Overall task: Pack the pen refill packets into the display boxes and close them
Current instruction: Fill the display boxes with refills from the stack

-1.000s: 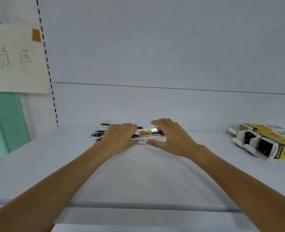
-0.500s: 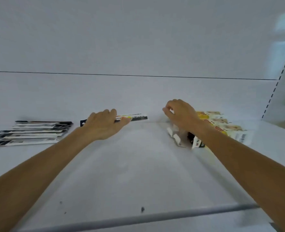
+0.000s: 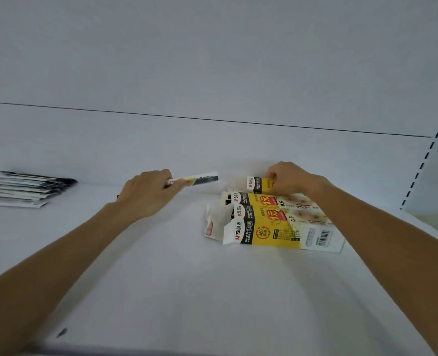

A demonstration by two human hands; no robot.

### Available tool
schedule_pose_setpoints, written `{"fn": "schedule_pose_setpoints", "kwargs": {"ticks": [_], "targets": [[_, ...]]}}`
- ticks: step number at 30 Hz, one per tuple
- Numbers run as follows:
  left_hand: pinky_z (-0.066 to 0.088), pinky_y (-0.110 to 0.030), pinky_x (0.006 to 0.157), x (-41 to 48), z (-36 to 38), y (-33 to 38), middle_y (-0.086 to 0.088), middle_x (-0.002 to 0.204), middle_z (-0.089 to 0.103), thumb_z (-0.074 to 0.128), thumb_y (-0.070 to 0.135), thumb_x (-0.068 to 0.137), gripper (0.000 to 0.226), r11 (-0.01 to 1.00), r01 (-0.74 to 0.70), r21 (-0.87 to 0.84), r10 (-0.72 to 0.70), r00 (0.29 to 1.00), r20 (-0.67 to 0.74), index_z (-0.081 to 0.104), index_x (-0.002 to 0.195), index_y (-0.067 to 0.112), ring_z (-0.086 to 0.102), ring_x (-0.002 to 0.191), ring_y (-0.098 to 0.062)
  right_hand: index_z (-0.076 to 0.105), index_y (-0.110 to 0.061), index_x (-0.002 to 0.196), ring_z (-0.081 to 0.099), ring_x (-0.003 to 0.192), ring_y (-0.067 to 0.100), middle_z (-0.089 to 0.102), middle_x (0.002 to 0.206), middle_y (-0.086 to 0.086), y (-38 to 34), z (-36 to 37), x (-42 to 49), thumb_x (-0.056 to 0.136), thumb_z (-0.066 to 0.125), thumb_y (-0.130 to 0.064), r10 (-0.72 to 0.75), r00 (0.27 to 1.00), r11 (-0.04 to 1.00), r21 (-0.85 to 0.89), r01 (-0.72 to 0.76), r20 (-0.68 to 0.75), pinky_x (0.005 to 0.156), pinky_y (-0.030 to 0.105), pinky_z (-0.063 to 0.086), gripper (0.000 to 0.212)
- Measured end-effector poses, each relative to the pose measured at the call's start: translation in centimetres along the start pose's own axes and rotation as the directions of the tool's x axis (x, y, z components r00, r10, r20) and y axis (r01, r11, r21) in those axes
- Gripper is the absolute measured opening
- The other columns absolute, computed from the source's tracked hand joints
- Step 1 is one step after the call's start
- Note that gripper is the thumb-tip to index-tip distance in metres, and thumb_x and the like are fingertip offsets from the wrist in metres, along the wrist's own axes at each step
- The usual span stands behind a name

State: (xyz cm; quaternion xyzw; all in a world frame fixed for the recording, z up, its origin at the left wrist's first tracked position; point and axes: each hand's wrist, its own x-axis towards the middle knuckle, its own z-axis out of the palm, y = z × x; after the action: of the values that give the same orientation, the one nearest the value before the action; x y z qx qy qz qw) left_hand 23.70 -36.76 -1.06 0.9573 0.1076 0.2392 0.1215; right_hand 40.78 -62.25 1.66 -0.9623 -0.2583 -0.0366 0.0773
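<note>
Now the left hand [image 3: 146, 194] is gripping a slim black-and-white refill packet [image 3: 199, 179] just left of the yellow cardboard display boxes [image 3: 277, 227]; the right hand [image 3: 289, 179] is pinching the farthest box [image 3: 257, 183], worth steadying its mouth.

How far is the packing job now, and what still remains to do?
Done: nothing visibly finished; the two nearer display boxes lie with end flaps open, contents unseen. In hand: the left hand holds one refill packet, while the right hand grips the farthest box. Left: the stack of packets on the shelf waits to be packed, then every box needs closing.
</note>
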Motion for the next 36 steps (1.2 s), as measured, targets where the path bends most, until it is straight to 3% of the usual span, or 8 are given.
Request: {"fn": "schedule_pose_setpoints", "kwargs": {"ticks": [3, 6, 9, 14, 18, 23, 30, 36], "targets": [[0.031, -0.032, 0.055, -1.1, -1.5, -0.1, -0.002, 0.063, 0.048, 0.029, 0.055, 0.094, 0.049, 0.999, 0.039, -0.035, -0.043, 0.994, -0.098, 0.040, 0.070, 0.013, 0.049, 0.066, -0.029, 0.051, -0.017, 0.107, 0.050, 0.092, 0.019, 0.050, 0.102, 0.001, -0.8, -1.5, -1.6, 0.067, 0.078, -0.032, -0.064, 0.975, 0.997, 0.015, 0.069, -0.212, 0.084, 0.035, 0.039, 0.050], [0.030, -0.033, 0.056, -1.9, -3.2, 0.1, -0.005, 0.064, 0.051, 0.027, 0.051, 0.095, 0.051, 0.998, 0.051, -0.036, -0.057, 0.979, -0.194, 0.047, 0.077, 0.007, 0.050, 0.068, -0.032, 0.049, -0.018, 0.108, 0.049, 0.090, 0.017, 0.052, 0.098, -0.003, -2.3, -3.7, -4.0, 0.070, 0.076, -0.033, -0.157, 0.920, 0.986, -0.004, 0.166, -0.360, 0.083, 0.035, 0.031, 0.049], [0.031, -0.033, 0.056, -2.8, -4.7, 0.5, 0.000, 0.061, 0.049, 0.034, 0.050, 0.094, 0.046, 0.997, -0.018, -0.072, -0.001, 0.966, -0.260, 0.047, 0.080, 0.008, 0.050, 0.066, -0.031, 0.050, -0.023, 0.106, 0.050, 0.089, 0.014, 0.056, 0.094, -0.008, -4.4, -4.8, -7.0, 0.070, 0.076, -0.038, -0.224, 0.902, 0.972, -0.022, 0.233, -0.369, 0.086, 0.036, 0.031, 0.047], [0.035, -0.026, 0.054, -6.0, -5.8, 1.4, 0.013, 0.066, 0.050, 0.031, 0.063, 0.078, 0.048, 0.939, -0.320, -0.127, 0.257, 0.897, -0.360, 0.050, 0.095, 0.022, 0.050, 0.061, -0.016, 0.051, -0.028, 0.109, 0.049, 0.090, 0.011, 0.058, 0.095, -0.009, -7.6, -4.4, -11.6, 0.070, 0.075, -0.041, -0.240, 0.906, 0.970, -0.042, 0.240, -0.348, 0.088, 0.035, 0.029, 0.048], [0.037, -0.027, 0.058, -8.8, -5.9, 0.6, 0.010, 0.071, 0.052, 0.041, 0.053, 0.088, 0.036, 0.944, -0.313, -0.103, 0.256, 0.893, -0.371, 0.048, 0.105, 0.022, 0.053, 0.061, -0.017, 0.052, -0.029, 0.106, 0.050, 0.084, 0.009, 0.053, 0.085, -0.015, -9.5, -3.9, -15.1, 0.068, 0.077, -0.041, -0.233, 0.916, 0.967, 0.024, 0.254, -0.327, 0.086, 0.032, 0.036, 0.047], [0.032, -0.026, 0.052, -11.7, -5.1, -2.3, 0.006, 0.065, 0.050, 0.047, 0.046, 0.091, 0.026, 0.956, -0.208, -0.208, 0.165, 0.965, -0.206, 0.045, 0.100, 0.022, 0.048, 0.058, -0.018, 0.055, -0.026, 0.105, 0.053, 0.084, 0.013, 0.059, 0.090, -0.009, -10.0, -2.1, -18.3, 0.065, 0.079, -0.038, -0.153, 0.960, 0.983, 0.061, 0.172, -0.234, 0.085, 0.036, 0.043, 0.049], [0.032, -0.030, 0.057, -13.1, -5.9, -1.4, 0.003, 0.070, 0.054, 0.046, 0.058, 0.087, 0.033, 0.974, -0.223, -0.047, 0.228, 0.965, 0.129, 0.048, 0.089, 0.025, 0.051, 0.072, -0.021, 0.058, -0.025, 0.113, 0.055, 0.095, 0.013, 0.059, 0.105, -0.006, -11.4, -1.1, -19.9, 0.069, 0.080, -0.026, -0.158, 0.987, 0.959, 0.240, 0.150, 0.012, 0.076, 0.023, 0.044, 0.049], [0.031, -0.030, 0.062, -12.3, -6.5, 1.4, 0.001, 0.078, 0.057, 0.046, 0.058, 0.088, 0.040, 0.969, -0.227, 0.096, 0.219, 0.972, 0.085, 0.053, 0.094, 0.019, 0.053, 0.078, -0.023, 0.058, -0.028, 0.106, 0.051, 0.083, 0.002, 0.058, 0.097, -0.011, -11.0, -0.5, -19.9, 0.071, 0.078, -0.029, -0.179, 0.984, 0.941, 0.294, 0.169, 0.007, 0.063, 0.015, 0.035, 0.040]]}}
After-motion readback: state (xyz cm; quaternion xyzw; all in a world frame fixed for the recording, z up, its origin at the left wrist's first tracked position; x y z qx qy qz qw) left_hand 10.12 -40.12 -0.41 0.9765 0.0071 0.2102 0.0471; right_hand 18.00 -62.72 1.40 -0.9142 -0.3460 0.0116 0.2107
